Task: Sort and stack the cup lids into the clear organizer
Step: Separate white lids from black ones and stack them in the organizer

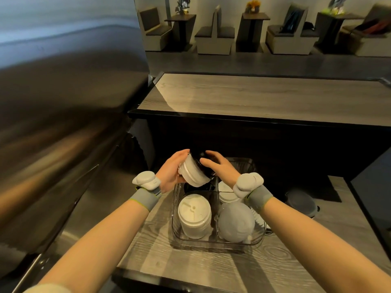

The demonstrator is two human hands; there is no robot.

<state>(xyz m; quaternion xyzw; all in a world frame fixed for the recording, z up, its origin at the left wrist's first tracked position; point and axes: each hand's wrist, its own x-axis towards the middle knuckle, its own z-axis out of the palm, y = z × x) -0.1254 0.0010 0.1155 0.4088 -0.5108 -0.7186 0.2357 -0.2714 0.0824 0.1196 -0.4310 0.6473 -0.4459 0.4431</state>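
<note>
While the left hand [170, 173] cups the white end of the tilted lid stack [193, 173] and the right hand [218, 167] curls round its black end above the clear organizer's [218, 243] far-left compartment, the person should squeeze evenly, level it, then lower straight

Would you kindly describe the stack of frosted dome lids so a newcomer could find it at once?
On the grey wood-grain counter stands a clear organizer split into compartments. The frosted dome lids fill its near right compartment, beside flat white lids on the near left. They alone are rounded and translucent.
</note>
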